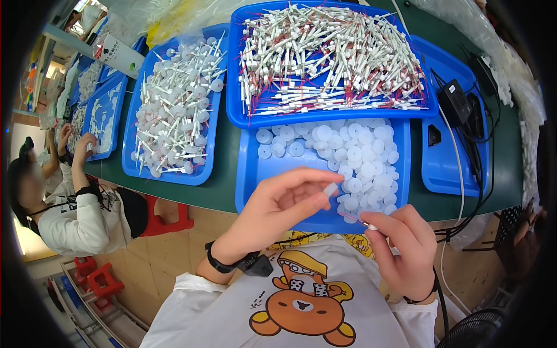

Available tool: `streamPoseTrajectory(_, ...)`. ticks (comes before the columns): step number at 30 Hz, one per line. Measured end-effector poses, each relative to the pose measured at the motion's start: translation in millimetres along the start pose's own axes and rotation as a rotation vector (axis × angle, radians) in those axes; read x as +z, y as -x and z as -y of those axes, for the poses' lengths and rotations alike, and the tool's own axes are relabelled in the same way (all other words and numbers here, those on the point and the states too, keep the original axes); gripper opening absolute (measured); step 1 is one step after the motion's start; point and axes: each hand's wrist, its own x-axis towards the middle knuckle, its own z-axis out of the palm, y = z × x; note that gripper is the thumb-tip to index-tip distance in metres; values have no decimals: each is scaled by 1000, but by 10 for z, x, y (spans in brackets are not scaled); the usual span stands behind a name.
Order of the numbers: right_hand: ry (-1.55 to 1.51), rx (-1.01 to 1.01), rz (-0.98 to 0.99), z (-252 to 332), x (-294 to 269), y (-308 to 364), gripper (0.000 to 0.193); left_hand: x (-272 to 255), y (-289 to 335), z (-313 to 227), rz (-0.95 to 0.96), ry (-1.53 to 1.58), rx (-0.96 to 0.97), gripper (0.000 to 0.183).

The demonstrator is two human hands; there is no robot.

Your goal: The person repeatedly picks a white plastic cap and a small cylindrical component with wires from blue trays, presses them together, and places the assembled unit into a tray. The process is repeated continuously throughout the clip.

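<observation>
- One left hand [275, 203], its grip pinched on one translucent white piece [330, 189]; the piece's full shape is hidden by the fingers.
- One right hand [403, 243], its thumb and forefinger closed on one small white part [372, 227] with thin red wire; most of it is covered.
- Both held pieces are above the near side of one blue disc tray [254, 182], apart from each other.
- Dozens of translucent discs [371, 170] lie in that tray, too overlapped to count.
- One upper tray [331, 119] covers its far part, heaped with countless white sticks [325, 55] with red wires.
- One left tray [212, 139] bears many sticks with discs on them [174, 110], also beyond counting.
- One right tray [441, 165] carries cables and one black adapter [454, 101].
- Green bench [225, 174] beneath; one white box [118, 56] stands beyond the left tray.
- One seated co-worker [72, 226], at left, reaches toward another blue tray [119, 116].
</observation>
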Motion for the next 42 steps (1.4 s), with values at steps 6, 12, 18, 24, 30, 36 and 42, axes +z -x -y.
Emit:
streamPoseTrajectory(6,-68,-27,-30,-41,5,0,27,25,92,-22,170,173,-37,31)
streamPoseTrajectory(12,96,-178,-5,-88,-2,-38,32,25,60,-43,129,129,-118,29)
streamPoseTrajectory(18,338,-314,47,-86,-75,-61,41,6,47,49,59,57,-28,28)
streamPoseTrajectory(24,377,-378,32,-97,-78,-82,47,51,37,60,65,-25,-11,30)
streamPoseTrajectory(30,381,-432,-42,-169,-50,-67,53,46,43,37,98,-8,33,30)
streamPoseTrajectory(36,434,-459,-83,-117,-68,-46,45,33,61,23,164,88,-20,32)
streamPoseTrajectory(42,511,-559,-179,-153,1,-29,27,75,41,42,50,44,-25,33)
